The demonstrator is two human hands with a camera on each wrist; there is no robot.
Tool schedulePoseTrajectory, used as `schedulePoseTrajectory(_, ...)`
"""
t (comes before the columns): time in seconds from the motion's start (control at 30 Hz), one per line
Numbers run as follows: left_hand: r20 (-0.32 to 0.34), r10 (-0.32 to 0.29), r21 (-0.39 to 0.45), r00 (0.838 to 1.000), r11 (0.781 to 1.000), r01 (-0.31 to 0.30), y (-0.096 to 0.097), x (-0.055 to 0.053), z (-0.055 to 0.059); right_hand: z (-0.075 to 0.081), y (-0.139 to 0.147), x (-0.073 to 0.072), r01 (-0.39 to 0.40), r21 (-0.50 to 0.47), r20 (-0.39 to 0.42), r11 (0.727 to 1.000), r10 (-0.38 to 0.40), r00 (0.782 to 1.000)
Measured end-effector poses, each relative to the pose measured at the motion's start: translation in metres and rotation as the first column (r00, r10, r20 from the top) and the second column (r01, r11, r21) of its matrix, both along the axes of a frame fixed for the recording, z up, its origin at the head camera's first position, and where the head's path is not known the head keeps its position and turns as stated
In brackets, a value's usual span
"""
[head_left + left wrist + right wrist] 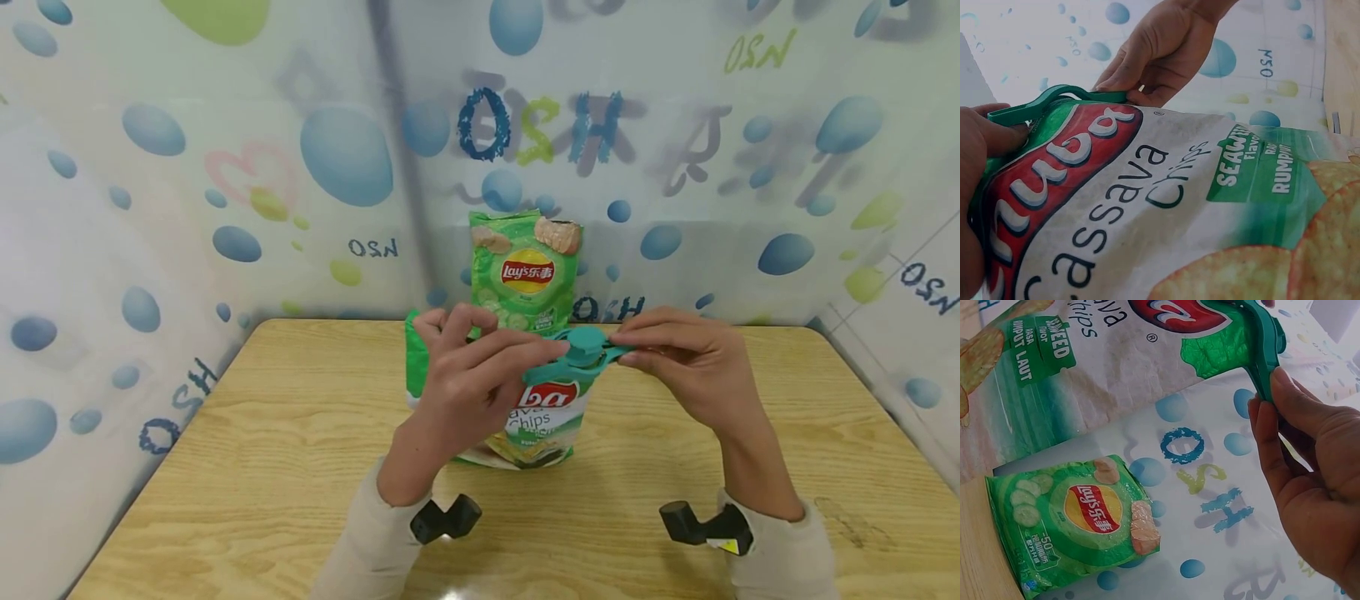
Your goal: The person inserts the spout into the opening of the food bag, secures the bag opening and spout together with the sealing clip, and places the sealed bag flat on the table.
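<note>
A white and green bag of cassava chips (542, 429) stands upright on the table, its label facing me. Across its top edge runs a teal bag clip (558, 370) with a round cap (587, 340) on it. My left hand (468, 387) holds the bag's top and the clip's left part, its thumb over the near side in the left wrist view. With thumb and fingertips my right hand (693, 367) pinches the clip's right end, which shows as a teal arm (1264, 369) along the bag's top in the right wrist view. The left hand covers part of the label.
Behind the cassava bag a green Lay's bag (525, 271) stands against the patterned curtain (675, 167) at the table's back edge. The wooden table (300, 467) spreads to both sides. A black camera (446, 518) sits on each wrist.
</note>
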State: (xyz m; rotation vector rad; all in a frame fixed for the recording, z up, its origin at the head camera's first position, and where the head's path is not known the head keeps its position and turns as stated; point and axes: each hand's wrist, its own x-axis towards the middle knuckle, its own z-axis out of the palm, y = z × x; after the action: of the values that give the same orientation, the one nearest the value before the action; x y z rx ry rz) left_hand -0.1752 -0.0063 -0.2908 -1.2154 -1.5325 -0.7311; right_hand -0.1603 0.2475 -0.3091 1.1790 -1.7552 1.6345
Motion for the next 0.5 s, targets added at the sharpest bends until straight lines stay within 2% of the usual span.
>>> schedulePoseTrajectory(0.27,-0.019,-0.063,-0.059,0.998,0.996,0.062,-0.0022,-0.0015,0.0034,0.0012,-0.0002,0.0008,-0.046,0.014,-0.008,0.999,0.046,0.999)
schedulePoseTrajectory(0.5,0.058,-0.136,-0.093,0.989,0.986,0.140,-0.0075,-0.0004,0.0051,0.0014,0.0001,0.0026,-0.043,0.021,-0.003,0.999,0.043,0.999)
